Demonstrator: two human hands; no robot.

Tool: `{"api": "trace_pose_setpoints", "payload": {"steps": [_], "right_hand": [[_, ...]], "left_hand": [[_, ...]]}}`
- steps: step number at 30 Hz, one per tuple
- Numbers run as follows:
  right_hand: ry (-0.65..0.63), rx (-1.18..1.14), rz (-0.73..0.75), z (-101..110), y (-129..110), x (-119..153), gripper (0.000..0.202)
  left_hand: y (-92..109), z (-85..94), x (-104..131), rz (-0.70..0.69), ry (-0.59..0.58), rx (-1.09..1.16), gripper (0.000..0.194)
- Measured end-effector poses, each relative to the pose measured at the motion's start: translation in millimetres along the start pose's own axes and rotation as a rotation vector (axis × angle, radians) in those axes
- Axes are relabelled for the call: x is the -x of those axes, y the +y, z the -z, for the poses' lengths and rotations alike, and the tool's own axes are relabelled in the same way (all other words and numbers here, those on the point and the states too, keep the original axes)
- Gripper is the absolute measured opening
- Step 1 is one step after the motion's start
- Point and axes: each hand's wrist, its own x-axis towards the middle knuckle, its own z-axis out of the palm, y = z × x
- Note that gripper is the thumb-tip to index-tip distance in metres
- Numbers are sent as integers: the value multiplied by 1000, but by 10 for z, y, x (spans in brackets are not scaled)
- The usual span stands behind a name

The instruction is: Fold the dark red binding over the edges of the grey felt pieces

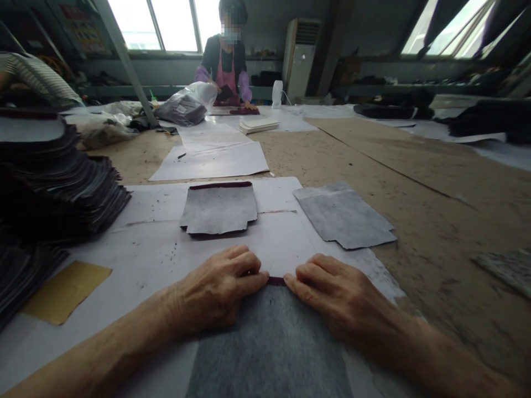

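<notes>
A grey fabric panel (271,348) lies flat on the white sheet right in front of me, its far edge folded over into a narrow dark-red strip (276,281). My left hand (226,284) is closed with thumb and fingers pinching the left end of that folded edge. At the other end, my right hand (332,284) is closed too, its fingertips pressing on the fold. Beyond my hands lies a grey panel (219,207) with a dark-red folded top edge. To its right rests another grey panel (344,215) with notched corners and no red strip showing.
A tall stack of dark panels (62,177) stands at the left, near a tan card (68,290). White paper (211,160) lies farther back. Across the table a person in a pink apron (228,72) handles dark pieces. A plastic bag (185,105) sits near them.
</notes>
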Motion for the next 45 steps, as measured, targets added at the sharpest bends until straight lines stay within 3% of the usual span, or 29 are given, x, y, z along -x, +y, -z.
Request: {"api": "trace_pose_setpoints", "payload": {"steps": [11, 22, 45], "right_hand": [[-63, 37, 36, 80, 15, -61, 29], [-163, 1, 73, 228, 150, 37, 33], [-50, -28, 38, 159, 223, 226, 19]], "left_hand": [[23, 42, -19, -35, -82, -33, 28], [17, 20, 3, -17, -76, -6, 28], [31, 24, -19, -31, -30, -19, 31]]}}
